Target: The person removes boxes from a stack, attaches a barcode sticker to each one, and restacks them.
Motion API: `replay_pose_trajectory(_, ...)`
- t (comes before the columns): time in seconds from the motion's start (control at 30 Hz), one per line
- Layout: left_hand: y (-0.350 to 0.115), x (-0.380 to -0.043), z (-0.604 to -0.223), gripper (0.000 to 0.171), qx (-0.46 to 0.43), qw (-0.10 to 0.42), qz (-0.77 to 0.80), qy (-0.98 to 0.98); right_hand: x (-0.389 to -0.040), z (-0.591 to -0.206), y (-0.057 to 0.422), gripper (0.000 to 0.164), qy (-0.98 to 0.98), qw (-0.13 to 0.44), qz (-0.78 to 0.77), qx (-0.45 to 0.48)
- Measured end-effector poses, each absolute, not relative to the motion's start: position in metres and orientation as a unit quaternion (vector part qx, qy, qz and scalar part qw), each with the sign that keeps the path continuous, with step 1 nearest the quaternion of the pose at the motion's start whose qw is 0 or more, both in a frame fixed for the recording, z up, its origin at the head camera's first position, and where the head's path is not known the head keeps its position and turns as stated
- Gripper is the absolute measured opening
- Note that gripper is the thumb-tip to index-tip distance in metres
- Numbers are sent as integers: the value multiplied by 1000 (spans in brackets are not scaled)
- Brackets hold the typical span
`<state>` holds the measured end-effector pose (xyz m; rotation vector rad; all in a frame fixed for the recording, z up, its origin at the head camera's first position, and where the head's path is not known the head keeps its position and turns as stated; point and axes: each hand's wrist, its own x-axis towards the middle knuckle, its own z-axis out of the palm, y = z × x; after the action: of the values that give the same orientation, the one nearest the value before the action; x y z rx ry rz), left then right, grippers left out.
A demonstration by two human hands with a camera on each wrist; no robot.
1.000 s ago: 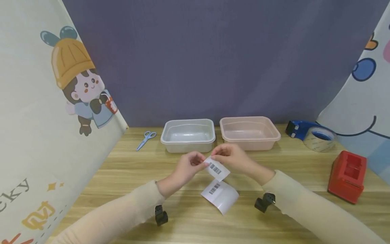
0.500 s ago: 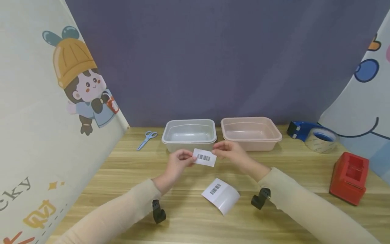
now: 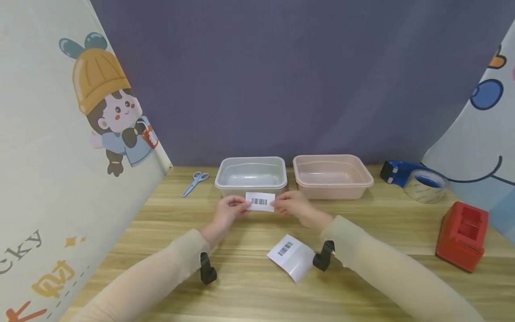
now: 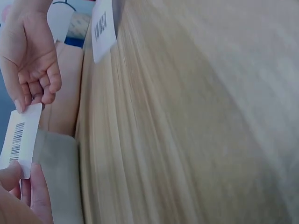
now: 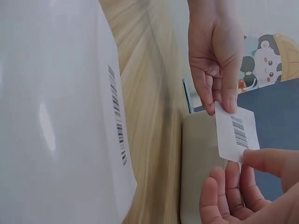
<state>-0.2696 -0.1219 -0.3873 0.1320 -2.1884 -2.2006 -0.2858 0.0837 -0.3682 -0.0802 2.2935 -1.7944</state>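
Note:
A small white barcode label (image 3: 260, 202) is stretched level between both hands, in front of the grey-white plastic bin (image 3: 251, 186). My left hand (image 3: 226, 213) pinches its left end between thumb and fingers. At the opposite end my right hand (image 3: 297, 206) pinches the edge, as the right wrist view also shows with the barcode label (image 5: 236, 131). Below the hands, a larger white sheet (image 3: 291, 258) with a barcode and a glossy part lies on the table, its edge curling up. The right wrist camera overlaps the sheet's right side in the head view.
To the right of the grey-white bin stands a pink bin (image 3: 334, 183). Light blue scissors (image 3: 195, 183) lie at the left. A blue tape dispenser (image 3: 402, 172) with a clear roll and a red tape dispenser (image 3: 462, 236) sit at the right of the wooden table (image 3: 161, 250).
The label has turned from slanted to level and moved up and left toward the grey-white bin. My right hand came off its edge briefly, then took hold of its right end.

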Motion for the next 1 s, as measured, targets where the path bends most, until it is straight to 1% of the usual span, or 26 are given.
replay_pose_trajectory(0.27,-130,-279,-393,19,72,10,-709,-701,-294,-371,67,22,786,104,-610,2)
replay_pose_trajectory(0.63,-136,-291,-397,20,119,31,-677,-726,-304,-374,51,20,773,106,-623,60)
replay_pose_trajectory(1.0,-137,-297,-397,19,117,42,-685,-718,-313,-378,38,23,782,59,-610,112)
